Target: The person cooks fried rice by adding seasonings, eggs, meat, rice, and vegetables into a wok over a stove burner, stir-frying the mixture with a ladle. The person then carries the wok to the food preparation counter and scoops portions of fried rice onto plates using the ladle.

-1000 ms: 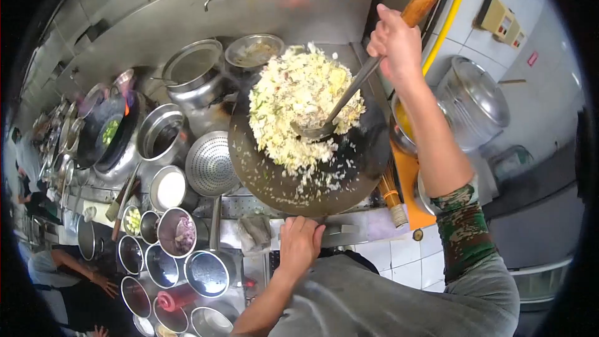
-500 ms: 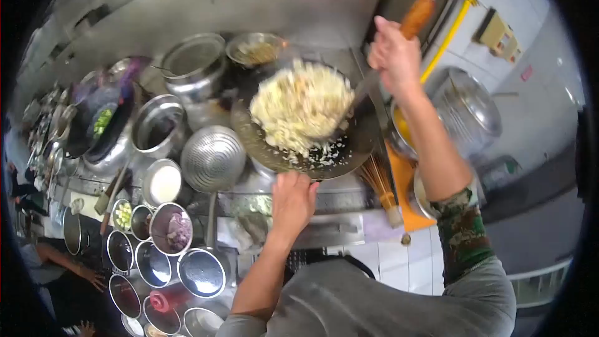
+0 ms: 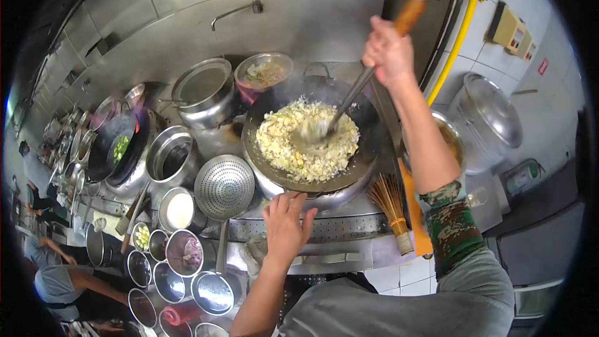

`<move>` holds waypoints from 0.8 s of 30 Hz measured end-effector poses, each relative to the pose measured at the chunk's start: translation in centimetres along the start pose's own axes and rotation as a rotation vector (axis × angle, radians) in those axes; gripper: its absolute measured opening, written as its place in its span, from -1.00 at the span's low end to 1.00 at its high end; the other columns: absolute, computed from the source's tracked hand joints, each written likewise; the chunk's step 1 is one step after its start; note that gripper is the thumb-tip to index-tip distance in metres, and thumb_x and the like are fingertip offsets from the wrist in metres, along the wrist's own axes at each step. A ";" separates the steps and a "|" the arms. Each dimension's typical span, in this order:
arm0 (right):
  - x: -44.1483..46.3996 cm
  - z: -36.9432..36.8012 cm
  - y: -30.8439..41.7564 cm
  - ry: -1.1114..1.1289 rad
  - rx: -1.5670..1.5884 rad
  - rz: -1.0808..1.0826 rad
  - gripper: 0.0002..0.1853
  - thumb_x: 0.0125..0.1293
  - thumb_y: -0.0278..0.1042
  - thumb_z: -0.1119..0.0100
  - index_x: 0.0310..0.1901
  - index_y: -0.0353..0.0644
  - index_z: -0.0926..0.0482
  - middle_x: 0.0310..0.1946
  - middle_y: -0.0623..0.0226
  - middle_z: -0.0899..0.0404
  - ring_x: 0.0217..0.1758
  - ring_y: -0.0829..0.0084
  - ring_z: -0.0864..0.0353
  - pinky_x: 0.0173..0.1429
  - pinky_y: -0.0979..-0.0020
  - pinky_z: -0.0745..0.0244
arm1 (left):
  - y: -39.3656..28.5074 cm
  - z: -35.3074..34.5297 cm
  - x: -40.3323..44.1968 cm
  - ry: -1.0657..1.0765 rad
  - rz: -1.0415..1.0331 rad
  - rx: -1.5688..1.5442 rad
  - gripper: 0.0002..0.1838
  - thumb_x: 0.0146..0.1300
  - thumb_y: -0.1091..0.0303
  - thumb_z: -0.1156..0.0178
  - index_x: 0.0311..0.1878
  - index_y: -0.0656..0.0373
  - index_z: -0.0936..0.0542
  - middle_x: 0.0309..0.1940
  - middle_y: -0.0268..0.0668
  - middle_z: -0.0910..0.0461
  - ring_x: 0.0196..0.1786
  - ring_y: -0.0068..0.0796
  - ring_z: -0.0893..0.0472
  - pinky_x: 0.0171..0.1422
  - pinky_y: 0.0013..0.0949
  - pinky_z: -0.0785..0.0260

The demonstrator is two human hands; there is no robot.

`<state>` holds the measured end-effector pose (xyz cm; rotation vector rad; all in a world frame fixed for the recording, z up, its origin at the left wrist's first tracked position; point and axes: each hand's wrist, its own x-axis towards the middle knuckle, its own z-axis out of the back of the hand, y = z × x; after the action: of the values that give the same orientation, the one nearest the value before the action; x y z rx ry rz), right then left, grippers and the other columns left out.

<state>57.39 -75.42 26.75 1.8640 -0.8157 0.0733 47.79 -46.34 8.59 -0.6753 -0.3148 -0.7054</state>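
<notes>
A large black wok (image 3: 363, 153) sits on the stove in front of me, holding a steaming pale mix of chopped food (image 3: 281, 140). My right hand (image 3: 390, 56) is wrapped round the shaft of a long wok ladle (image 3: 357, 87), just below its wooden grip. The ladle's head is down in the food, blurred and partly covered. At the wok's near rim, my left hand (image 3: 286, 224) has its fingers stretched forward and its thumb apart; whether the fingertips touch the rim I cannot tell.
Left of the wok lie a perforated strainer (image 3: 224, 186) and a steel pot (image 3: 171, 155). Several metal cups (image 3: 170, 282) stand nearer me. A bamboo brush (image 3: 390, 203) is at the right. Another wok (image 3: 112, 150) holds green pieces. A person (image 3: 68, 284) is at lower left.
The food was tossed up in a mass and now lies settled across the wok. My left hand's fingers have gone from gripping the near rim to stretched out. The view has shifted.
</notes>
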 end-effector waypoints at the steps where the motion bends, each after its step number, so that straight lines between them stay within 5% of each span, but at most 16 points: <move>1: 0.5 1.2 -0.6 0.026 0.052 0.071 -0.63 0.30 -0.27 -0.16 -0.60 -0.04 -0.22 -0.80 0.58 -0.10 -0.83 0.61 -0.02 -0.72 0.45 0.02 | 0.0 0.2 0.0 0.011 0.007 0.002 -0.63 0.07 0.25 -0.33 -0.04 0.12 -0.57 -0.07 -0.29 -0.50 0.03 -0.22 -0.45 0.07 -0.14 -0.20; 4: -1.0 0.9 -6.5 -0.109 0.034 -0.026 -0.64 0.31 -0.32 -0.11 -0.58 0.03 -0.18 -0.81 0.60 -0.03 -0.84 0.63 0.02 -0.71 0.46 0.05 | 0.6 -1.1 1.3 0.029 0.003 0.025 -0.64 0.08 0.26 -0.31 -0.06 0.16 -0.56 -0.12 -0.24 -0.52 -0.03 -0.19 -0.46 0.02 -0.15 -0.22; 6: 0.4 0.5 -5.8 -0.143 0.076 -0.161 -0.66 0.33 -0.35 -0.08 -0.57 0.04 -0.18 -0.80 0.60 -0.04 -0.85 0.62 0.02 -0.72 0.46 0.05 | 2.9 -4.3 -0.1 0.143 -0.054 -0.031 -0.70 0.10 0.27 -0.29 -0.14 0.20 -0.56 -0.22 -0.18 -0.51 -0.11 -0.13 -0.46 -0.06 -0.14 -0.25; 11: 2.7 -0.2 1.3 -0.019 -0.044 -0.374 -0.62 0.34 -0.33 -0.06 -0.58 0.04 -0.13 -0.80 0.64 0.00 -0.83 0.66 0.02 -0.71 0.51 0.04 | -4.4 1.9 -0.9 -0.037 -0.048 -0.167 -0.82 0.11 0.31 -0.29 -0.32 0.18 -0.53 -0.31 -0.15 -0.47 -0.19 -0.06 -0.43 -0.14 -0.10 -0.27; 18: -4.2 -3.0 1.2 -0.157 -0.224 0.056 -0.64 0.33 -0.31 -0.09 -0.59 0.01 -0.21 -0.80 0.55 -0.05 -0.81 0.59 -0.02 -0.66 0.42 -0.02 | 1.1 -4.5 -8.0 0.071 -0.025 -0.051 -0.86 0.11 0.36 -0.27 -0.36 0.17 -0.52 -0.28 -0.12 -0.49 -0.18 -0.03 -0.44 -0.16 -0.09 -0.28; 24: -5.4 -4.0 2.5 -0.194 -0.201 -0.018 -0.66 0.30 -0.31 -0.15 -0.57 0.00 -0.23 -0.78 0.58 -0.08 -0.80 0.63 -0.04 -0.66 0.44 -0.03 | -3.1 3.2 -2.2 -0.028 -0.075 -0.199 -0.83 0.07 0.43 -0.29 -0.27 0.18 -0.53 -0.25 -0.14 -0.49 -0.12 -0.04 -0.44 -0.10 -0.11 -0.27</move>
<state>53.10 -69.89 28.41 1.7050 -0.9049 -0.1972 43.94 -44.93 11.35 -0.8666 -0.2987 -0.8064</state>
